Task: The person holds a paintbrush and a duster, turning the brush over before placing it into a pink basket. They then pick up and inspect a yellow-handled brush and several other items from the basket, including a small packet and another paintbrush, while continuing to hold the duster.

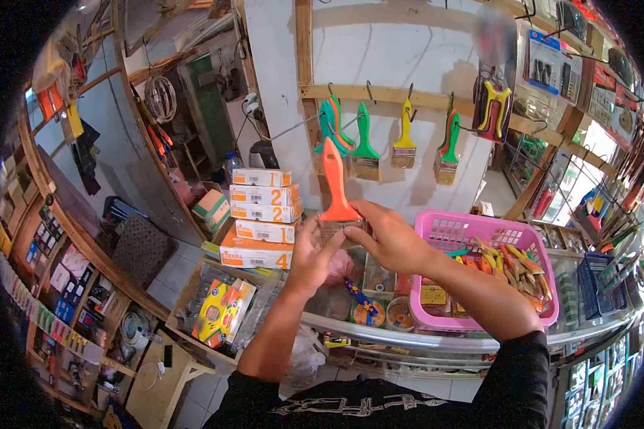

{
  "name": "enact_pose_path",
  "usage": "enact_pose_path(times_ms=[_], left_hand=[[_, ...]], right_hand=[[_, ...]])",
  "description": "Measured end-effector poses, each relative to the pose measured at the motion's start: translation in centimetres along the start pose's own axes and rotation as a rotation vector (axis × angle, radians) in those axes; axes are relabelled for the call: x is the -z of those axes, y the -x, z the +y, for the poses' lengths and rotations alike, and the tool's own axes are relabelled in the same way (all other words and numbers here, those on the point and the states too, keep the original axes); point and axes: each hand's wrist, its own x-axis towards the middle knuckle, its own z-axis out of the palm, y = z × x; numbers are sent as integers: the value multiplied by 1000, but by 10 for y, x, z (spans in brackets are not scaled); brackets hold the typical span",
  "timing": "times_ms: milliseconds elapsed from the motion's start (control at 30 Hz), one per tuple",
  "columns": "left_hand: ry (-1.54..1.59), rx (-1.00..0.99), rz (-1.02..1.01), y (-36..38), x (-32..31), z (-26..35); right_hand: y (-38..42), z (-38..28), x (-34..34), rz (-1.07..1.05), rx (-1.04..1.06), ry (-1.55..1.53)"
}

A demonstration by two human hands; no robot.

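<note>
An orange-handled paintbrush (334, 182) stands upright between my two hands, its handle pointing up and its bristle end mostly covered by my fingers. My left hand (310, 256) is closed on the lower left side of the brush. From the right, my right hand (385, 239) grips the same brush near the base of its handle, thumb across the front. Behind it, green paintbrushes (365, 139) and a yellow paintbrush (403, 136) hang from hooks on a wooden rail. To the right of my hands, a pink basket (421, 247) holds several more paintbrushes (511, 268).
Stacked orange and white boxes (261, 232) stand left of my hands. A yellow box (222, 314) lies in a carton at lower left. The glass counter (379, 336) runs below my forearms. A blue basket (599, 284) sits at right, near hanging packaged tools (492, 107).
</note>
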Motion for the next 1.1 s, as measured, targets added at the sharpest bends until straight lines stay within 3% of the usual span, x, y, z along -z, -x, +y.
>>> enact_pose_path(times_ms=[133,233,433,533,733,833,933,1100], left_hand=[[-18,-34,-5,-11,9,4],[-30,-12,-2,-18,12,9],[-24,-15,25,-24,9,14],[-2,-3,14,-25,5,20],[-15,-1,-43,-39,10,17],[48,-10,-57,-42,9,18],[114,11,-91,-41,13,17],[196,11,-145,-41,13,35]], right_hand=[[-13,-5,5,-28,-57,-21],[-23,1,0,116,116,60],[-27,-1,2,89,11,-5],[-28,-1,2,139,53,2],[-30,-19,17,55,-186,-16],[-29,-17,14,104,-123,-86],[-28,-23,16,45,-238,-159],[-29,-35,12,112,-158,-222]])
